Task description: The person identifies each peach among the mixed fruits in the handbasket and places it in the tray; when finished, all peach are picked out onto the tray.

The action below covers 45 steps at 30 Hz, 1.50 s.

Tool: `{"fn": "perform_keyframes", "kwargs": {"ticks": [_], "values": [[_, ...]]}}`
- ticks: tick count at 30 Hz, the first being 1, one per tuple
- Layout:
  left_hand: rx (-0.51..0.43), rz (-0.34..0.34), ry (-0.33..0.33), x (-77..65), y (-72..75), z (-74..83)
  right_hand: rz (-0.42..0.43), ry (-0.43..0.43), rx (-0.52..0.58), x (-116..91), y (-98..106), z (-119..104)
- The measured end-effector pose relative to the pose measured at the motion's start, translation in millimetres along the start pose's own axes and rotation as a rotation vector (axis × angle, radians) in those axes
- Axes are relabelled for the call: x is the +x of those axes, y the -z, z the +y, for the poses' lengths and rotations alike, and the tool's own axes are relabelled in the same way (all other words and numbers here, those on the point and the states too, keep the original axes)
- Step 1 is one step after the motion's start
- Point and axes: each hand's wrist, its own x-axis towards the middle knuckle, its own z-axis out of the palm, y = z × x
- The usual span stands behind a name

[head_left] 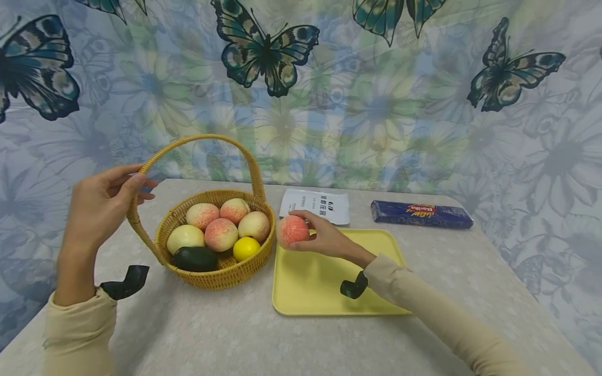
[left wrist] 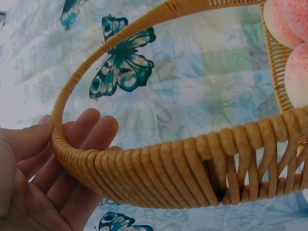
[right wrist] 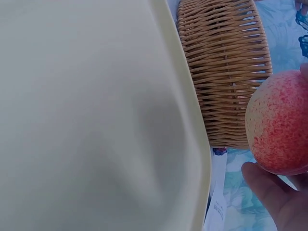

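Observation:
My left hand [head_left: 101,203] grips the left side of the tall arched handle [left wrist: 149,171] of a woven wicker basket [head_left: 223,277]. In the left wrist view the thumb and fingers lie on either side of the handle. A red-pink peach [head_left: 292,232] is held between the thumb and fingers of my right hand [head_left: 324,235], above the left far corner of a yellow tray [head_left: 329,305] and beside the basket rim. Several more peaches [head_left: 221,235] lie in the basket, with a dark green oblong item [head_left: 195,259] and a small round yellow fruit [head_left: 246,249].
Behind the tray lies a white printed sheet or packet [head_left: 315,203]. A blue Barilla box [head_left: 420,214] rests at the back right of the light tabletop [head_left: 211,334]. A butterfly-patterned cloth [head_left: 329,130] hangs behind the table.

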Motion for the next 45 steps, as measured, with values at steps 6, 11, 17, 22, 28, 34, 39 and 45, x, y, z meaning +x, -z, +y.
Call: {"fn": "perform_keyframes", "kwargs": {"ticks": [6, 11, 17, 22, 28, 34, 39, 45], "values": [[-0.001, 0.012, -0.004, -2.1, 2.3, -0.2, 0.003, -0.028, 0.028, -0.5, 1.3, 7.0], [0.003, 0.016, 0.0, -2.0, 2.0, -0.6, 0.006, -0.031, 0.063, -0.6, 2.6, 11.6], [0.007, 0.014, 0.001, -2.2, 1.5, 0.1, 0.005, -0.05, 0.035, -2.0, 5.2, 17.7], [-0.005, 0.01, 0.0, -0.4, 0.4, -1.6, 0.005, -0.067, 0.011, -4.0, 7.6, 21.7], [-0.009, 0.007, 0.002, 0.3, -0.3, -2.1, -0.009, -0.085, 0.031, -5.0, 8.4, 26.2], [-0.012, 0.009, -0.006, -0.2, -0.5, -1.4, 0.005, -0.106, 0.025, -4.2, 8.5, 34.2], [-0.009, 0.015, -0.009, 0.0, -0.7, -0.8, 0.002, -0.098, 0.007, -4.8, 7.7, 40.3], [-0.006, 0.011, -0.001, -0.1, -0.1, -0.9, -0.007, -0.076, -0.012, -4.6, 6.7, 41.1]]}}
